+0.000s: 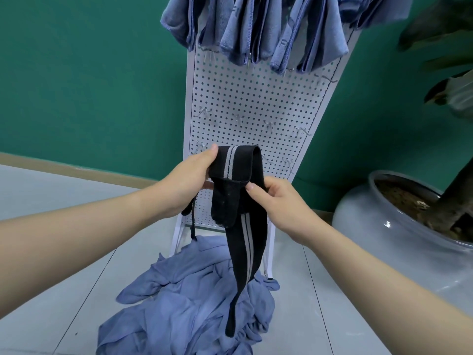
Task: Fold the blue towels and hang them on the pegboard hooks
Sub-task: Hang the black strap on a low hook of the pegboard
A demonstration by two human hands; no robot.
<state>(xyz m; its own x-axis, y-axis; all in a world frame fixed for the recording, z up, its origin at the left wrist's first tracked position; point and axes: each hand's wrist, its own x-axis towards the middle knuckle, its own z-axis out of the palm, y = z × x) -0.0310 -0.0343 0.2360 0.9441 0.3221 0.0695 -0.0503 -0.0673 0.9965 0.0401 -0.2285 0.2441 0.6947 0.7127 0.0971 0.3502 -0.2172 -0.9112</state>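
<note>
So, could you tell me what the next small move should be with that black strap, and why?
Probably lift the folded black strap onto a bare hook on the pegboard. The left hand and right hand both grip its folded top in front of the board, its tail hangs over the blue towel pile, and the lower hooks carry nothing.

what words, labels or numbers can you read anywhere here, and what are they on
None can be read.
Hanging blue towels: faint marks near the hems, too blurred to read.
Black strap held by the left hand and right hand: grey stripes only, no text.
Pegboard and plant pot: no text.
</note>
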